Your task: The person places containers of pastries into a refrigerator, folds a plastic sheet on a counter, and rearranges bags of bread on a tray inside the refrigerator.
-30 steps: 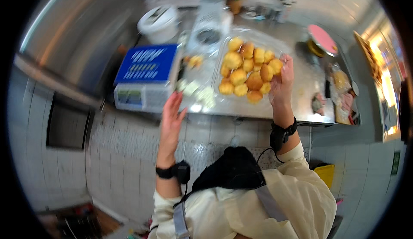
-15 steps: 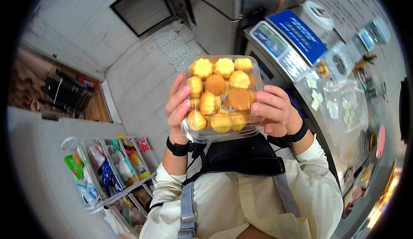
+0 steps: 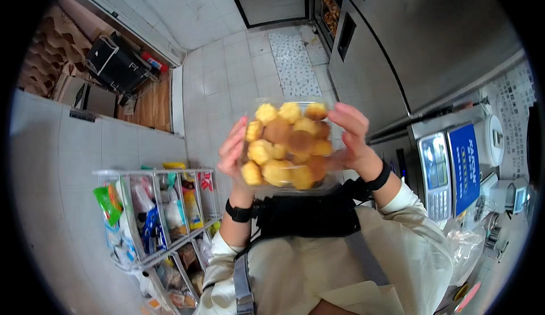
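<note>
A clear plastic box is held up in front of my body, level with my chest. Through its walls show several small yellow and brown cakes, some of them flower-shaped. My left hand grips the box's left side, fingers curled against the wall. On the opposite side my right hand holds it, with the fingers toward the far right corner and the thumb low. Motion smears the box and both hands somewhat.
Left of me stands a white wire rack full of packages. A digital scale with a blue box behind it sits on the right counter. Steel cabinets rise ahead right. A patterned mat lies on the tiled floor.
My view has swung left, so the scale and counter now sit farther right and more floor and cabinet show. Both hands still hold the box, which is tilted a little differently.
</note>
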The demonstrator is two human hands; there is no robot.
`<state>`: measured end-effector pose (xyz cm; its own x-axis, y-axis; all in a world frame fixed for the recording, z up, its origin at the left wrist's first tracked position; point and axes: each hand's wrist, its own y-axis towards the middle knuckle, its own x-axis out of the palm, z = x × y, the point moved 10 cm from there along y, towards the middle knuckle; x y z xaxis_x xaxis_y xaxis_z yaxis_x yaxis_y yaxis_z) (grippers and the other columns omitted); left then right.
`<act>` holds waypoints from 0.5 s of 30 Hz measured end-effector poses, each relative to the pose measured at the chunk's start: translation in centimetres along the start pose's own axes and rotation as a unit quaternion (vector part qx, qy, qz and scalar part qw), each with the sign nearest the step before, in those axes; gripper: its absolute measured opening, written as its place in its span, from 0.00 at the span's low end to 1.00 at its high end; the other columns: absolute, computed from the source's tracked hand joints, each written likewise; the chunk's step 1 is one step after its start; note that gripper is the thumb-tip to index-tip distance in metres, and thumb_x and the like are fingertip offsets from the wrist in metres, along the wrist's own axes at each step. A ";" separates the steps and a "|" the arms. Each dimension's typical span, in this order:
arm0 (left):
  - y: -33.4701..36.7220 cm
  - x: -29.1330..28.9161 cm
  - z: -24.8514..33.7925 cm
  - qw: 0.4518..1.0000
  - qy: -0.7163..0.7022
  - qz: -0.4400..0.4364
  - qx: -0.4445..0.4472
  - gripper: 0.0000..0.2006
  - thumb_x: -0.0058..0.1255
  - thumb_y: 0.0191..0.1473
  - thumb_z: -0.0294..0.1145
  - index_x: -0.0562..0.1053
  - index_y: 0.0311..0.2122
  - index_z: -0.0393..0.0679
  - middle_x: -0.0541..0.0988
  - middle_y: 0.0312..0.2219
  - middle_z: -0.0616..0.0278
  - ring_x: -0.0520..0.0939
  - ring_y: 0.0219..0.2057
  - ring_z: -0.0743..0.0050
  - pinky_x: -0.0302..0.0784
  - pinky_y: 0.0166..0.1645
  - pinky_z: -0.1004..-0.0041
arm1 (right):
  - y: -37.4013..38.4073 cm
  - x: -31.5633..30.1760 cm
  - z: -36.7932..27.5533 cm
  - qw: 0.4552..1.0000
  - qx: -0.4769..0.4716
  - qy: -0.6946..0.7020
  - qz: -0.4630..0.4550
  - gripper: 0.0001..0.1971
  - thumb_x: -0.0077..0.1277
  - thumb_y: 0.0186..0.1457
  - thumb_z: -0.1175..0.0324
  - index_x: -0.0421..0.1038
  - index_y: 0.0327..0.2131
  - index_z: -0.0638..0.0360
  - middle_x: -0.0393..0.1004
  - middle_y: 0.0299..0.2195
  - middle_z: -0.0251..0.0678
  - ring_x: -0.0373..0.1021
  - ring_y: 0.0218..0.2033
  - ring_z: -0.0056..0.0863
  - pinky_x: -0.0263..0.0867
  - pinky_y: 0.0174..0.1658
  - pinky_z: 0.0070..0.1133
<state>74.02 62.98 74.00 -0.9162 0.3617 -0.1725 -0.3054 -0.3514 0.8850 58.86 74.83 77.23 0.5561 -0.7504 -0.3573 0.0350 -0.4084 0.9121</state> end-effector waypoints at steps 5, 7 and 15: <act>-6.2 2.5 -18.8 0.818 -0.230 0.158 -0.503 0.33 0.64 0.39 0.39 0.58 0.48 0.42 0.65 0.41 0.61 0.72 0.36 0.71 0.71 0.45 0.71 | 1.9 10.5 13.5 0.915 0.254 0.310 -0.054 0.46 0.65 0.33 0.70 0.47 0.57 0.52 0.56 0.54 0.39 0.53 0.55 0.37 0.51 0.56 0.32; -6.0 5.2 -22.5 0.743 -0.399 0.121 -0.524 0.35 0.62 0.41 0.41 0.57 0.52 0.42 0.66 0.43 0.61 0.73 0.40 0.68 0.72 0.46 0.69 | 1.2 14.4 17.7 0.874 0.345 0.317 -0.132 0.51 0.66 0.31 0.74 0.43 0.58 0.53 0.50 0.57 0.40 0.47 0.59 0.35 0.47 0.58 0.30; -2.1 14.7 -42.8 0.652 -0.341 -0.078 -0.672 0.29 0.50 0.51 0.46 0.57 0.53 0.43 0.67 0.47 0.60 0.72 0.45 0.65 0.76 0.43 0.64 | -7.6 23.4 40.0 0.688 0.612 0.389 -0.004 0.41 0.60 0.43 0.67 0.43 0.57 0.59 0.58 0.51 0.39 0.60 0.51 0.27 0.60 0.49 0.24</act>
<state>50.08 32.07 51.13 -0.6579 0.6223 0.4241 -0.7530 -0.5380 -0.3789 38.43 39.60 53.92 0.8525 -0.4348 0.2901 -0.4206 -0.9002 -0.1129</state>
